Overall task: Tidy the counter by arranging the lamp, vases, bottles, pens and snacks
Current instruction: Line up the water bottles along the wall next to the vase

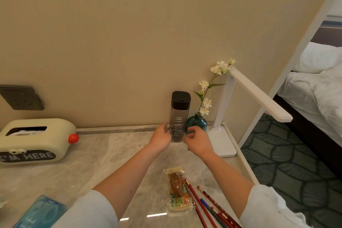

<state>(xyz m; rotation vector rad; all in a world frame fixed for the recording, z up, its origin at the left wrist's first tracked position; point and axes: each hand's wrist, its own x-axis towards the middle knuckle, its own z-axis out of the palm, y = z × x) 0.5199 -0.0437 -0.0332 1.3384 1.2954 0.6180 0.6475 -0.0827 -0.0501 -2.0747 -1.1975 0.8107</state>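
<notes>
Your left hand (161,138) curls round the dark bottle (179,116), upright at the back of the worktop (111,153) just beside the teal vase (199,123). Whether your right hand (198,139) grips it is unclear. Settle it squarely without nudging the vase.

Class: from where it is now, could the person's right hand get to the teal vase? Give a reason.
Probably yes. The right hand lies just in front of the teal vase, with nothing between them. Its fingers sit by the dark bottle, which the left hand grips.
</notes>
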